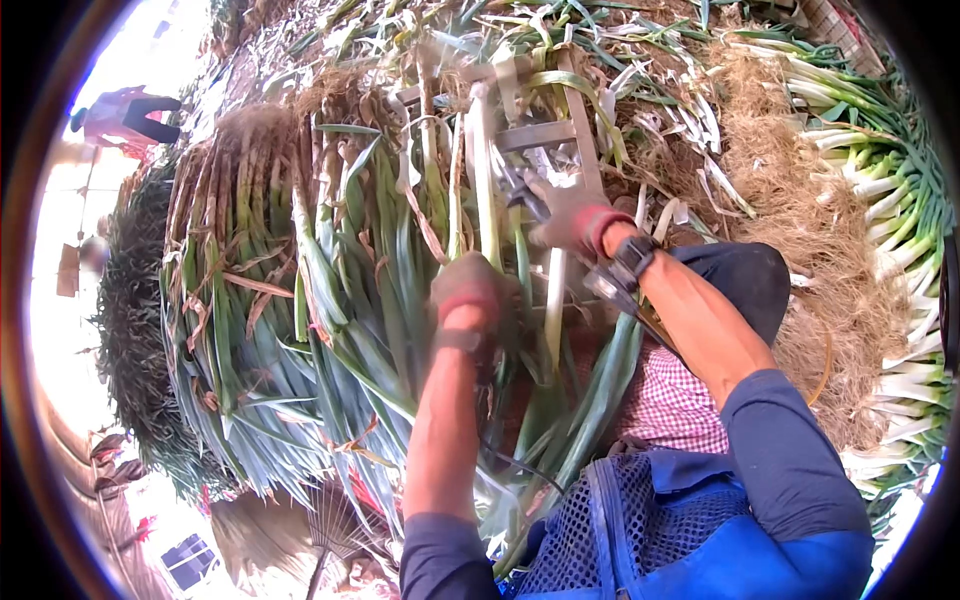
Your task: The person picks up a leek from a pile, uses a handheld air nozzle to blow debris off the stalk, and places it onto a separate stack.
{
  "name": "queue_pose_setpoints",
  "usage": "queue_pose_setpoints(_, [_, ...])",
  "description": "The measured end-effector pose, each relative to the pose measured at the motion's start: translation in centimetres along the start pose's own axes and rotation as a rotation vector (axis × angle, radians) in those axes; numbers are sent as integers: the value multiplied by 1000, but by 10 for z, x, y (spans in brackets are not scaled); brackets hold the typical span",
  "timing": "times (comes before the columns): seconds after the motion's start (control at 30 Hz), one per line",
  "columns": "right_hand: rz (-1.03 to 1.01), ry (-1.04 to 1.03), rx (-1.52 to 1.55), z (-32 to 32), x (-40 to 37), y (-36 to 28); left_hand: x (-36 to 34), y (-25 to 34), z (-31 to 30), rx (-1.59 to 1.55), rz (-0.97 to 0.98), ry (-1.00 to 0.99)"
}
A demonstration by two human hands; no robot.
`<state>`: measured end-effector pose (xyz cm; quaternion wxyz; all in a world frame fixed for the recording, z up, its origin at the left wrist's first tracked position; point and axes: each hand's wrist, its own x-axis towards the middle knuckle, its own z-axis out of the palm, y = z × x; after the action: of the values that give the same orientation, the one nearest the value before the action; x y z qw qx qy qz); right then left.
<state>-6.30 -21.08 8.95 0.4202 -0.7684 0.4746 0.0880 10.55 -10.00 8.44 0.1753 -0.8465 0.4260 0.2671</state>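
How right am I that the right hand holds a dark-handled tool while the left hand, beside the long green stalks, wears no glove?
Not quite: the head view shows that the left hand wears a glove with a reddish cuff. It is beside the long green stalks, and the right hand holds a dark-handled tool.

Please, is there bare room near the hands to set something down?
No bare patch shows nearby. The most open is the matted roots between the trousered knee and the leeks at far right. Crowded: the leek pile at left, and around the left hand, right hand and metal frame.
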Motion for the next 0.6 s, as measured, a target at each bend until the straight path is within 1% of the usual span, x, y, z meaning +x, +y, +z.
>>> queue_pose_setpoints(0.03, [-41, -1, 26, 9, -12, 10, 1, 4, -12, -3, -17, -59])
queue_pose_setpoints(0.07, [-83, -3, 52, 19, -24, 19, -2, 1, -15, -67, 16, -31])
queue_pose_setpoints(0.13, [-85, -102, 63, 19, -65, 19, 13, -16, -20, -12, 356, -117])
queue_pose_setpoints(0.2, [-121, -130, 76, 36, -93, 31, 3, -30, -29, -587, 167, -142])
queue_pose_setpoints(0.27, [-161, -229, 63, 41, -126, 34, -22, -32, -55, -707, 111, -146])
queue_pose_setpoints(0.3, [-176, -230, 54, 52, -137, 43, -29, -39, -61, -705, 153, -116])
queue_pose_setpoints(0.33, [-191, -233, 44, 55, -145, 43, -24, -50, -62, -810, 238, -153])
queue_pose_setpoints(0.37, [-131, -283, -25, 51, -154, 44, -17, -59, -63, -800, 245, -138])
queue_pose_setpoints(0.4, [-134, -282, -25, 49, -162, 45, -13, -66, -67, -790, 250, -124])
queue_pose_setpoints(0.43, [-105, -199, -1, 49, -171, 51, -19, -73, -77, -526, 705, 37])
queue_pose_setpoints(0.47, [-78, -115, 23, 49, -179, 58, -21, -71, -81, -705, 397, -38])
queue_pose_setpoints(0.5, [-86, -27, 33, 52, -184, 66, -30, -64, -87, -725, 325, -34])
queue_pose_setpoints(0.53, [-90, -28, 35, 51, -191, 68, -35, -58, -88, -744, 253, -32])
queue_pose_setpoints(0.6, [-127, 47, 133, 39, -205, 64, -33, -40, -71, -710, 118, -46])
